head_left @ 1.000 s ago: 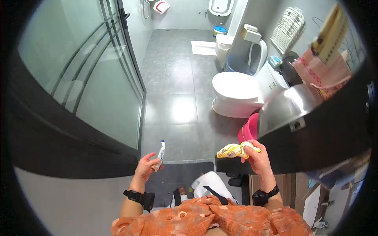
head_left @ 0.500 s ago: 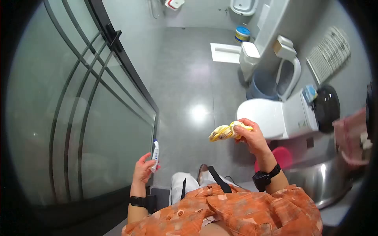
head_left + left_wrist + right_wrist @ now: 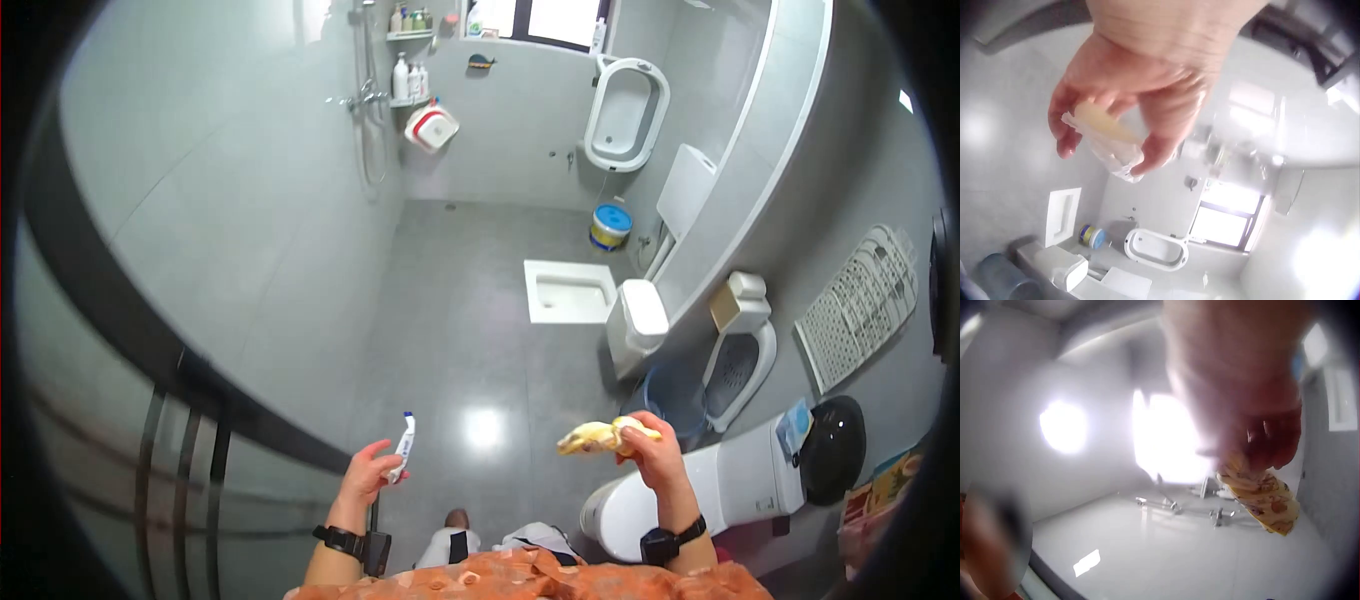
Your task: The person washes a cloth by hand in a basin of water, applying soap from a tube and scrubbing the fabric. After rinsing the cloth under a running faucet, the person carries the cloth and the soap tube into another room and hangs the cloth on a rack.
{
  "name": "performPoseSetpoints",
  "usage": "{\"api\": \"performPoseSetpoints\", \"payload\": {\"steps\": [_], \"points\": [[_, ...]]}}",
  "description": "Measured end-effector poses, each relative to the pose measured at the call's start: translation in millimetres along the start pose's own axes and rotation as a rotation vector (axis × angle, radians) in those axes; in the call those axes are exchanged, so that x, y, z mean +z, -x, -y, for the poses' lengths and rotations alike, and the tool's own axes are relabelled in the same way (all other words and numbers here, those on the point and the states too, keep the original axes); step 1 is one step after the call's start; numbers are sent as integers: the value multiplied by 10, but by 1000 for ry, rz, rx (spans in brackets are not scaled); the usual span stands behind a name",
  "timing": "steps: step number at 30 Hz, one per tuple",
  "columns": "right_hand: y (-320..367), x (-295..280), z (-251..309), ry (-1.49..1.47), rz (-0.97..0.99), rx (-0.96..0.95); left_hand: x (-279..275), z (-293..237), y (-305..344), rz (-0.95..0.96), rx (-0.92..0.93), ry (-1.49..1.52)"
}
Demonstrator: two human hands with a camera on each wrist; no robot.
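Note:
In the head view my left hand (image 3: 368, 476) is at the lower left, pinching a pale yellowish bar in a crumpled white wrapper (image 3: 404, 450) with blue print and a blue end. The left wrist view shows the pale bar (image 3: 1100, 122) sticking out of the wrapper, between thumb and fingers. To the right, my right hand (image 3: 660, 468) grips one end of a twisted yellow and white patterned cloth (image 3: 590, 438). Its free end points left, and in the right wrist view the cloth (image 3: 1266, 500) hangs below the fingers.
Ahead stretches a grey tiled floor (image 3: 440, 340) with a squat toilet (image 3: 540, 310). A white toilet (image 3: 640, 505) stands close at the right, beside a blue bucket (image 3: 678, 390) and a white bin (image 3: 640, 320). The dark-framed glass door (image 3: 130, 300) is on the left.
The person has moved forward from the doorway into the bathroom, and the view has tilted up to the far wall and window. Both hands keep the same things.

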State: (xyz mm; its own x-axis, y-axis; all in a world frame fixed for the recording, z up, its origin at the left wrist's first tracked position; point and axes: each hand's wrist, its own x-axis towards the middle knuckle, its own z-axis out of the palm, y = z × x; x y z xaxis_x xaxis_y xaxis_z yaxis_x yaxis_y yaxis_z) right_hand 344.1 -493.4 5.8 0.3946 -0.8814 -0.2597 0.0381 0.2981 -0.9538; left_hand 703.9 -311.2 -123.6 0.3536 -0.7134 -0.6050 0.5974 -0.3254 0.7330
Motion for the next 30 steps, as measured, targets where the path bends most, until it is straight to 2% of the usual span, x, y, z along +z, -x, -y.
{"api": "performPoseSetpoints", "payload": {"steps": [3,6,11,16,20,22,26,30], "points": [[-574,-160,224,-19,-155,-33,551,-699,-1065,154,39,-120],[-1147,-486,380,-32,-258,-44,1296,-1320,-1734,248,87,-168],[-2525,-648,689,-54,-251,-44,2026,-2047,-2785,264,127,-203],[-4079,-346,1143,14,-93,0,2045,-2702,-3634,226,99,-190],[-5178,-86,1402,12,71,-31,1876,-3195,-4222,151,153,-98],[-5707,28,1471,6,144,-75,1796,-3517,-4661,69,97,-123],[-6601,84,1593,19,-13,-71,1814,-4294,-5847,98,140,-187],[-7191,24,1825,-43,-212,-66,2421,-5201,-6841,151,146,-255]]}}
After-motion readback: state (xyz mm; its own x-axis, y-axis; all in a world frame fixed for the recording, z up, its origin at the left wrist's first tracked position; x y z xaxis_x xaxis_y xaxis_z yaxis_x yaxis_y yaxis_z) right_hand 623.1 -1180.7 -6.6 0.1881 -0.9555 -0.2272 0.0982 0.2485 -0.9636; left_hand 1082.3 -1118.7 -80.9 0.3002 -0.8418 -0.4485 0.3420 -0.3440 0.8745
